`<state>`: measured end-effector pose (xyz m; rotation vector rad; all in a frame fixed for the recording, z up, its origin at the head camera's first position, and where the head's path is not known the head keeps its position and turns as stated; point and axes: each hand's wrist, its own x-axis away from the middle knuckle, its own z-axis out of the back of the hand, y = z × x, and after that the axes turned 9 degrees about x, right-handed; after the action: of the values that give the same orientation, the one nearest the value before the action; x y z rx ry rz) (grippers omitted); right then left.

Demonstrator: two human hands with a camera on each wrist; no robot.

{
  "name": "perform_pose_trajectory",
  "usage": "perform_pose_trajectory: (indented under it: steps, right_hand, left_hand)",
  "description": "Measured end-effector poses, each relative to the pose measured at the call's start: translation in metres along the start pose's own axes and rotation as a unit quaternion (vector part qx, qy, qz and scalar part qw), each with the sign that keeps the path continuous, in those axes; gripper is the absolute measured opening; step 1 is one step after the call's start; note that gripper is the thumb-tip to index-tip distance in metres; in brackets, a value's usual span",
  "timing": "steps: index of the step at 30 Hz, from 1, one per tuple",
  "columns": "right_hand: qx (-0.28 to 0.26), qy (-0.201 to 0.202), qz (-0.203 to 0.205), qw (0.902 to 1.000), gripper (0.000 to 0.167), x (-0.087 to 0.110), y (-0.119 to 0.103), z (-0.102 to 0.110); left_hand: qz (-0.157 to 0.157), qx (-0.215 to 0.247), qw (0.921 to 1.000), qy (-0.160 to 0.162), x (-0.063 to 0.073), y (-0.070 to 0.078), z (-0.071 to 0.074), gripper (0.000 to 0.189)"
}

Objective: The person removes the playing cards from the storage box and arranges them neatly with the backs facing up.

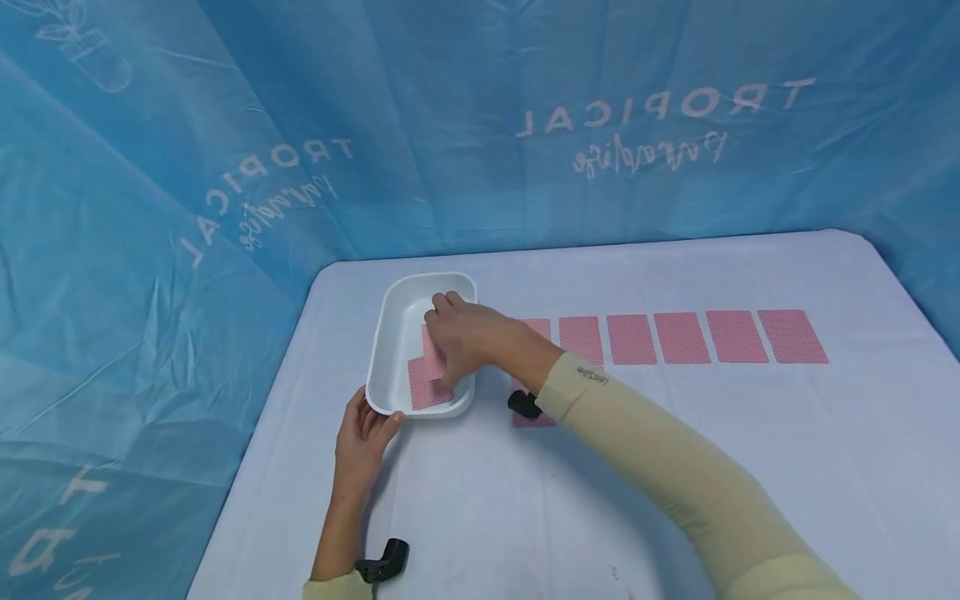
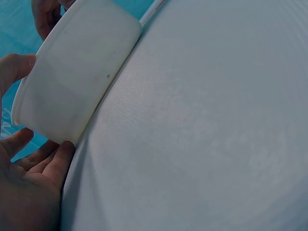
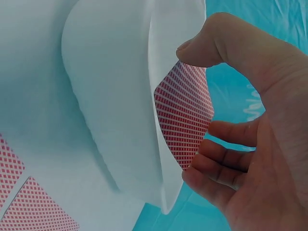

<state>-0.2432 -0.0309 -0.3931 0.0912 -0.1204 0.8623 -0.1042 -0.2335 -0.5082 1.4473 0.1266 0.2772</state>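
Note:
A white plastic tray (image 1: pixel 396 333) stands at the left of the table. My left hand (image 1: pixel 360 442) holds its near-left corner, with the thumb at the rim and the other fingers against the outer wall (image 2: pixel 82 67). Over the tray's right side is my right hand (image 1: pixel 468 337). It grips a red-and-white patterned playing card (image 3: pixel 185 115) by its edges, thumb on one side and fingers on the other. Patterned cards (image 1: pixel 427 387) show inside the tray below this hand; how many lie there is hidden.
A row of face-down cards (image 1: pixel 681 337) runs across the table to the right. More cards (image 1: pixel 534 422) lie partly hidden under my right wrist, which wears a black device (image 1: pixel 523 404). Blue printed curtains (image 1: pixel 465 125) hang behind and left of the white table (image 1: pixel 750 442).

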Motion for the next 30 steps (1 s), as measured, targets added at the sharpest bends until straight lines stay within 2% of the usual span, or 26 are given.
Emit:
perform_pose_trajectory:
  steps: [8,16,21,30]
  right_hand:
    - [-0.019,-0.007,-0.009,0.9998,0.089,0.004,0.006,0.0]
    - [0.002,-0.013,-0.009,0.9999,0.082,0.01,0.011,0.003]
    - [-0.002,-0.007,-0.009,0.9999,0.077,0.016,0.015,0.003]
    - [0.0,-0.005,-0.01,0.9999,0.08,0.027,0.02,-0.003]
  left_hand:
    - [-0.021,-0.005,0.9998,0.005,0.002,-0.001,-0.002,0.08]
    - [-0.02,0.014,0.9997,-0.005,-0.003,-0.003,0.0,0.08]
    - [-0.026,0.002,0.9996,0.002,-0.003,-0.001,-0.001,0.079]
    - [-0.034,-0.022,0.999,0.017,0.002,-0.003,-0.003,0.076]
